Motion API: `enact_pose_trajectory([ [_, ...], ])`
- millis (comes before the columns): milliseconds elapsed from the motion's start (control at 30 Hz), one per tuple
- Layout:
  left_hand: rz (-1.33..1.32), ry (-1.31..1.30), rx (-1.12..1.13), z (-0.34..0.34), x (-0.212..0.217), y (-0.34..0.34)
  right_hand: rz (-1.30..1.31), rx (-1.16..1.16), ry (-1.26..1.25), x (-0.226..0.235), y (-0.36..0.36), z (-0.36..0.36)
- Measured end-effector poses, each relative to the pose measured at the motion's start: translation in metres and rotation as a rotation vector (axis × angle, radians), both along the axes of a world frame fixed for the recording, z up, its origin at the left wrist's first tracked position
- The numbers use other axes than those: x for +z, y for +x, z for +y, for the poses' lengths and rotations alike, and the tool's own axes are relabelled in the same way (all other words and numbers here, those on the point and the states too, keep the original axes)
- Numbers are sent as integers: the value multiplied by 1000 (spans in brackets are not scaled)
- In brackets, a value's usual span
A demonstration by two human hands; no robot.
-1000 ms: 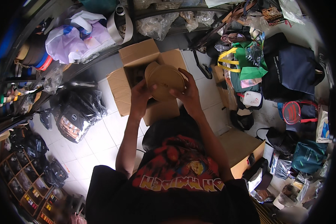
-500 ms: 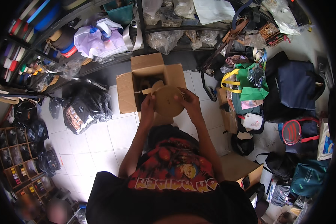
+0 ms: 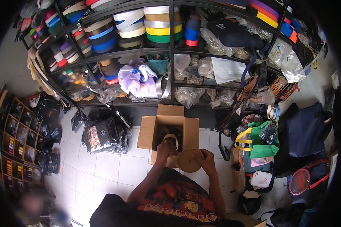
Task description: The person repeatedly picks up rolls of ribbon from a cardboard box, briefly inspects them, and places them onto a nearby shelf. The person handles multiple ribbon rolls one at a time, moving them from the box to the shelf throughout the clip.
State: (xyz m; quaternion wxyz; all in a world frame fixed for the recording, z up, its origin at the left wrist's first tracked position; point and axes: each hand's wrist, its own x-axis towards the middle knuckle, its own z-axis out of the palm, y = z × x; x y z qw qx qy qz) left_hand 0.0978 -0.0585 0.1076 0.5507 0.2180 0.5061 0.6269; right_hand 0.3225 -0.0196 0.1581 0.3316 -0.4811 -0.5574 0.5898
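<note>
"What's in your hands right now?"

"My right hand (image 3: 207, 162) holds a round tan disc (image 3: 188, 161) by its right side, with the thumb over the flat face and the fingers bent around the rim. My left hand (image 3: 163, 152) is narrow, fingers curled in, at a curved tan band (image 3: 173, 136) up and to the left of the disc. I cannot tell whether those fingers grip the band or only touch it."

"And where is the disc?"

"In front of my black shirt (image 3: 170, 206), over the near right part of an open cardboard box (image 3: 170, 111). The band shows against the box's dark inside. I cannot make out what lies in there."

"What is the box standing on?"

"White floor tiles (image 3: 107, 166), with its flaps folded outward. Over to the left is a black bag in clear plastic (image 3: 99, 135), well apart from the box."

"Anything beyond it?"

"A dark shelf rack (image 3: 172, 81), with thick rolls of coloured strap (image 3: 159, 31) stacked in its upper bays and a teal bin (image 3: 157, 66) lower down."

"And to your right?"

"A pile of bags. I can pick out a green bag with yellow handles (image 3: 264, 145), and a small white case (image 3: 260, 179) just below it."
</note>
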Motion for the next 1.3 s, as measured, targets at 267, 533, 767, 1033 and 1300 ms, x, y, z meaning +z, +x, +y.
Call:
enact_pose_trajectory([
  [267,17,22,28,-4,-20,-12,127,-52,-7,-3,29,-19],
  [533,841,255,-402,-4,8,42,-203,263,133,-11,26,-30],
  [767,1270,2,-645,-31,-4,80,-450,161,143,-48,28,-46],
  [1033,1295,86,-496,-26,-46,68,-87,48,-15,-68,26,-64],
  [1300,1185,-142,-112,-10,-54,61,117,-273,96,-66,6,-64],
])
